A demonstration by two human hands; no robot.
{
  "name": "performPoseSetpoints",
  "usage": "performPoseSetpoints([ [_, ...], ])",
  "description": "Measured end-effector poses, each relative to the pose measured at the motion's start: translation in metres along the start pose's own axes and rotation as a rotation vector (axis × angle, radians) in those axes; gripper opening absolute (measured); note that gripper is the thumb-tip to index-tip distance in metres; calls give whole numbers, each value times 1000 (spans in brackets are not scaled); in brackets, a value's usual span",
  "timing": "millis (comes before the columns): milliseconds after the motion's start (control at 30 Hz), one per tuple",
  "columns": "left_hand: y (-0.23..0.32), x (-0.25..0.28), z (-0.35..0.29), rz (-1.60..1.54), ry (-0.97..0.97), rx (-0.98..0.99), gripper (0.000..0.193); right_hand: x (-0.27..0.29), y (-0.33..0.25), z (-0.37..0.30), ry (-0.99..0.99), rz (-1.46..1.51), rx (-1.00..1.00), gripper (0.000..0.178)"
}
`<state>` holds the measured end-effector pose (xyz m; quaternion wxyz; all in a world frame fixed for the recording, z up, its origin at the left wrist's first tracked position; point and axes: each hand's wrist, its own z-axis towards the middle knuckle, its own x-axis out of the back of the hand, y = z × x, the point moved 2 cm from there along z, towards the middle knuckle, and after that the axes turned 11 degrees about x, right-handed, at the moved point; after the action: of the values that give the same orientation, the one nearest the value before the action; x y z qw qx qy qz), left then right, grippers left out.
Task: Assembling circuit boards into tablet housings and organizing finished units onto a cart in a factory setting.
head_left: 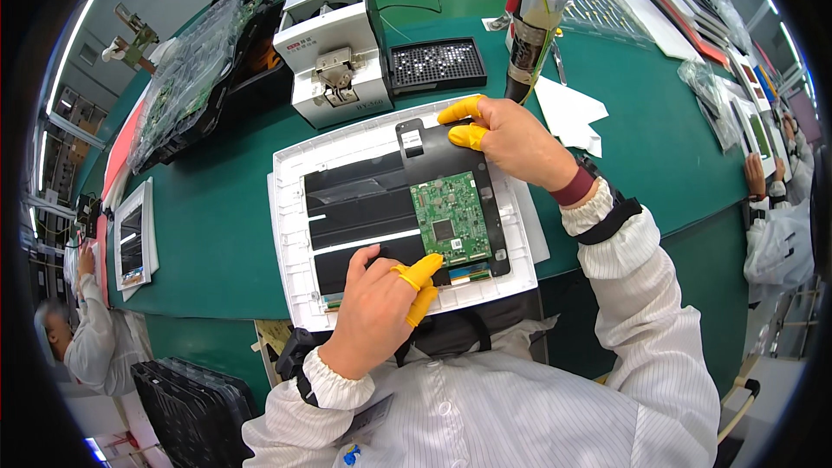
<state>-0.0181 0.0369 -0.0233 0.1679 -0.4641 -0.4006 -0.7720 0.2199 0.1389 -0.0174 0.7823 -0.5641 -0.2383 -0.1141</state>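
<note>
In front of me a white plastic housing [289, 208] lies face down, with a black, silver-striped panel inside. A black mounting plate [484, 192] covers its right part and carries a green circuit board [449, 217]. My right hand [524, 143] pinches the plate's far edge between thumb and index finger, both in yellow finger cots. At the plate's near left corner is my left hand [377, 308], its cotted index fingertip by the board's lower edge. Its cotted thumb sits just below, close to the index finger; the exact contact under them is hidden.
Beyond the housing stand a white screw feeder [334, 56] and a black tray of small parts [438, 65]. An electric screwdriver [530, 35] hangs at the upper right. White paper [568, 113] lies below it. A black bin of bagged boards [195, 69] is far left. Co-workers sit at both sides.
</note>
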Motion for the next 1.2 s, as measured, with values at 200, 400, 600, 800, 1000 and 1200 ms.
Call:
performPoseSetpoints([
  [200,2,0,2,-39,7,-9,25,3,4,2,-89,-34,12,24],
  [400,0,2,3,-33,2,-10,26,4,-8,7,-171,-5,-176,24],
  [600,1,-2,4,-30,-23,41,34,5,0,4,-116,-4,-158,22],
  [800,6,1,8,-15,-55,70,38,0,6,4,-96,16,-66,21],
  [1000,8,2,3,-3,-29,96,36,-4,3,2,-57,-245,57,21],
  [1200,7,2,4,106,-34,98,34,-12,-2,-2,-84,-496,19,22],
])
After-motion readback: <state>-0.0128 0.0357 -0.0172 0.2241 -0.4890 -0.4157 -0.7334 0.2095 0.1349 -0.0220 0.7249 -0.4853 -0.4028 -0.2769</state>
